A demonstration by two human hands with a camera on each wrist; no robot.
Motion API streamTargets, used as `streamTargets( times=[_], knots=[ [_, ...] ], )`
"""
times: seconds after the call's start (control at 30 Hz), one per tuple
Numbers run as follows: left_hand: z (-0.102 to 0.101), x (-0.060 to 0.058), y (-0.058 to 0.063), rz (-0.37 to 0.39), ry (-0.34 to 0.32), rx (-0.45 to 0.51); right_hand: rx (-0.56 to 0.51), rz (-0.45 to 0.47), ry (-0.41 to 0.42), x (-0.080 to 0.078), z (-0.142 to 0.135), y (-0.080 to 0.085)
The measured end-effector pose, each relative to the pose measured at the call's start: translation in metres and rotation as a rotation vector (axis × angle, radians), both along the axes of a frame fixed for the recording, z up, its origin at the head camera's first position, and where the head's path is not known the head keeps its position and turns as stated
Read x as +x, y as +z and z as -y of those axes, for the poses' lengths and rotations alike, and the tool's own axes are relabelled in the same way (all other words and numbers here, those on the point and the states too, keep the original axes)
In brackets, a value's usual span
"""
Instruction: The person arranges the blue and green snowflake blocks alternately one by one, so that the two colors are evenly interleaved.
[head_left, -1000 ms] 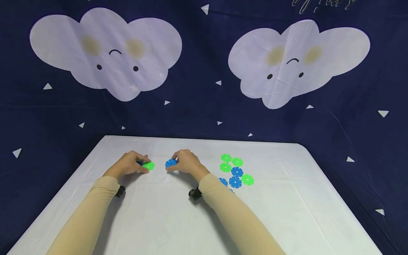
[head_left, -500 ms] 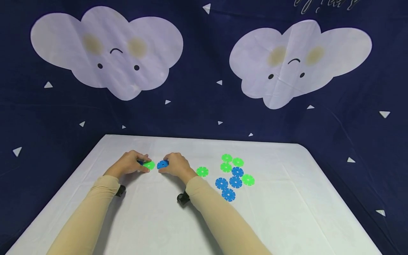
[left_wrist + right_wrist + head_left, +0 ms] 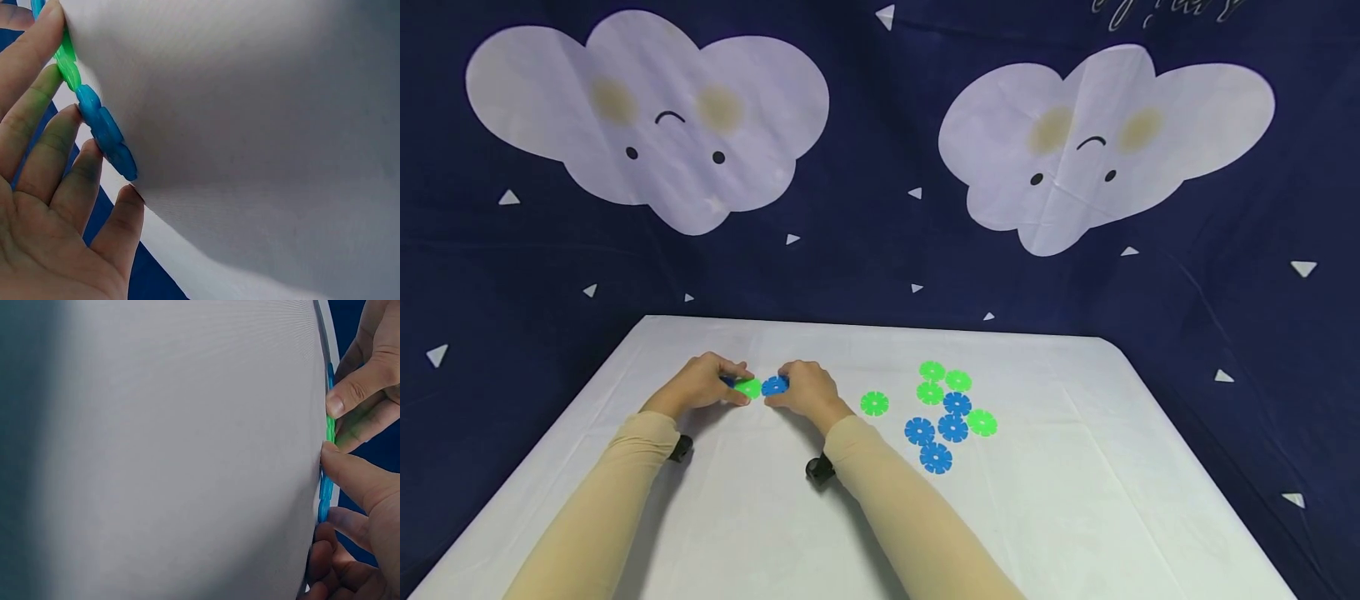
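Note:
In the head view, my left hand (image 3: 700, 385) pinches a green notched interlocking disc (image 3: 748, 389) at the table's far left. A blue interlocking disc (image 3: 105, 128) lies end to end with the green one under the left fingers, mostly covered by that hand in the head view. My right hand (image 3: 808, 389) grips another blue interlocking disc (image 3: 773, 386) between thumb and fingers. Its edge faces the green disc at almost no distance; whether they touch or interlock I cannot tell. In the right wrist view, the right thumb covers the spot where green and blue meet.
On the white table (image 3: 1075, 500), one loose green disc (image 3: 874, 404) lies right of the right hand. Farther right is a loose group of several green discs (image 3: 982, 423) and blue discs (image 3: 936, 458). A dark blue cloth (image 3: 865, 267) with clouds hangs behind the table.
My right hand has moved left with its blue disc, closing the gap to the green disc. The loose green disc, earlier hidden behind the right arm, now shows. The left hand stays nearly still.

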State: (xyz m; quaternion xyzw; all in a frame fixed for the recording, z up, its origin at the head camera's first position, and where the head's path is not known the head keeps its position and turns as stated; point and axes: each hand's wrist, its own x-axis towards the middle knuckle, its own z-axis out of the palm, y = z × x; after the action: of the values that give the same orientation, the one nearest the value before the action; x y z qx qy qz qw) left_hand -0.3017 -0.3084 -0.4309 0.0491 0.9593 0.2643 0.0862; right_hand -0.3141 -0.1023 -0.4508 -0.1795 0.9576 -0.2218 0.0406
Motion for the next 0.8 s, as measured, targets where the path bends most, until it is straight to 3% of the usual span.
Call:
streamTargets(
  times=[0.4, 0.8],
  knots=[
    [-0.0011, 0.0029, 0.0028, -0.025, -0.020, 0.017, -0.105, 0.000, 0.028, -0.0040, -0.0066, -0.0015],
    [0.0002, 0.0004, 0.0006, -0.014, -0.020, 0.019, -0.052, -0.011, -0.010, -0.0001, -0.0025, -0.0009]
  ],
)
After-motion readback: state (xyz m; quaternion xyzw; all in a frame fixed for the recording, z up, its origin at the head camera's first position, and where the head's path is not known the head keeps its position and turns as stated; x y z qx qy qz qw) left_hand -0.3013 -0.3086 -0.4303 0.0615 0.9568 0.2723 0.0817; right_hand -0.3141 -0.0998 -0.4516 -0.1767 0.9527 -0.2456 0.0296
